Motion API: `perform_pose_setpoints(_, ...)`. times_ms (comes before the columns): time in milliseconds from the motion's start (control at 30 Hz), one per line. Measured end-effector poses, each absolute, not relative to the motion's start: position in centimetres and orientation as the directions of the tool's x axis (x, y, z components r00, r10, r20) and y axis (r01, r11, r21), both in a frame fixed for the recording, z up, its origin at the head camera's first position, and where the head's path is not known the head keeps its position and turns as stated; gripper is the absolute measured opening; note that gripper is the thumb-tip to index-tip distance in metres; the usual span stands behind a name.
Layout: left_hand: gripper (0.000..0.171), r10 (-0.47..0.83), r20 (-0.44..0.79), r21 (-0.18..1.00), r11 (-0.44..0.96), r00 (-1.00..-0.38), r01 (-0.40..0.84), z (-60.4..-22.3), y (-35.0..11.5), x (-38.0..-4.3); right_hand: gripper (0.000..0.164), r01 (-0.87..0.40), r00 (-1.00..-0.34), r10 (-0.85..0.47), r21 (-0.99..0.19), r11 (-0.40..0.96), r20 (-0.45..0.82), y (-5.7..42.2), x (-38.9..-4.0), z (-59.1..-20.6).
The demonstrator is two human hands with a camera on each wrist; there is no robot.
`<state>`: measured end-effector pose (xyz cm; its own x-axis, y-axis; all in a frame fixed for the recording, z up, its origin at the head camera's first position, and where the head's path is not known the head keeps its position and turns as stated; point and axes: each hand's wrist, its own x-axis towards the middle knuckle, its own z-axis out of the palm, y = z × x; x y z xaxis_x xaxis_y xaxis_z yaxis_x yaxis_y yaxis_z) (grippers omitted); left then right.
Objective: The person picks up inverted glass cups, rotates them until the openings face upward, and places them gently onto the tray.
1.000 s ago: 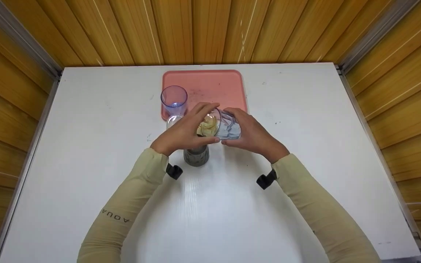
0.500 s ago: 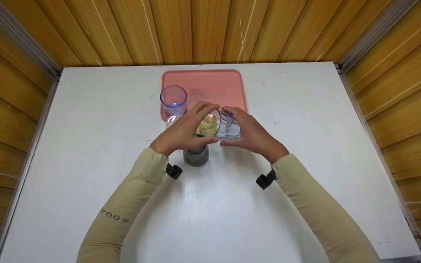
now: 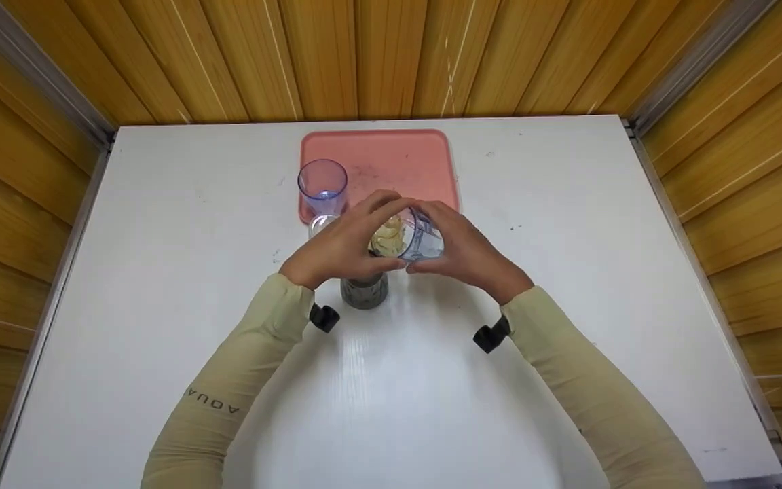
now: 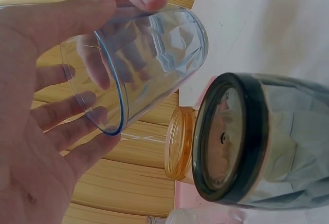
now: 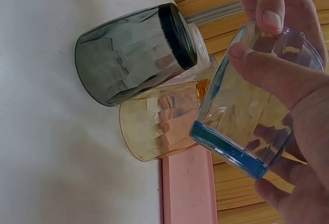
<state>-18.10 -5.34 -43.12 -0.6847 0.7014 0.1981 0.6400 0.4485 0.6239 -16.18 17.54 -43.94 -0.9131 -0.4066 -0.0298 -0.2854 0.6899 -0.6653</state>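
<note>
Between my two hands is a clear, faintly blue tumbler [image 3: 429, 242], tipped on its side above the table, its mouth towards the left. My left hand [image 3: 337, 246] curves round the rim end, thumb in front and fingers spread behind. My right hand [image 3: 470, 252] grips the body and base end, where the right wrist view shows a thick blue base. Just below the left hand stands a grey tumbler [image 3: 364, 293], bottom up with its dark base on top. An amber tumbler [image 5: 154, 120] stands beside it, partly hidden behind the hands in the head view.
Behind the hands lies a pink tray [image 3: 418, 163] with a purple-blue tumbler [image 3: 324, 185] standing mouth up on its left side. A colourless tumbler [image 3: 322, 223] shows partly behind my left wrist. Wood-patterned panels [image 3: 391, 61] enclose the white table [image 3: 554, 204].
My right hand has shifted slightly left, bringing the fingertips of both hands together. The blue tumbler has turned a little and its rim sits slightly further right.
</note>
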Motion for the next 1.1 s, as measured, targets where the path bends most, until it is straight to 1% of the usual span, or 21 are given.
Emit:
perform_pose_setpoints(300,0.088,0.701,0.218,0.629,0.431,-0.679,0.647,-43.38,-5.17,-18.05,0.091,-0.284,-0.917,-0.399,-0.679,0.677,-0.015,17.57,-16.20,-44.25)
perform_pose_setpoints(600,0.096,0.660,0.162,0.726,0.424,-0.734,0.542,-43.21,-5.07,-17.99,0.094,-0.254,-0.924,-0.382,-0.695,0.672,-0.031,17.75,-16.15,-44.27)
perform_pose_setpoints(800,0.100,0.638,0.144,0.750,0.429,-0.757,0.504,-43.11,-5.11,-18.05,0.094,-0.281,-0.921,-0.390,-0.719,0.636,0.015,17.78,-16.02,-44.25)
perform_pose_setpoints(1000,0.098,0.638,0.178,0.758,0.396,-0.749,0.518,-43.22,-5.10,-18.08,0.094,-0.301,-0.917,-0.397,-0.738,0.604,0.050,17.62,-15.97,-44.27)
perform_pose_setpoints(1100,0.096,0.636,0.191,0.762,0.384,-0.747,0.521,-43.27,-5.08,-18.09,0.094,-0.290,-0.919,-0.392,-0.752,0.592,0.046,17.56,-15.96,-44.28)
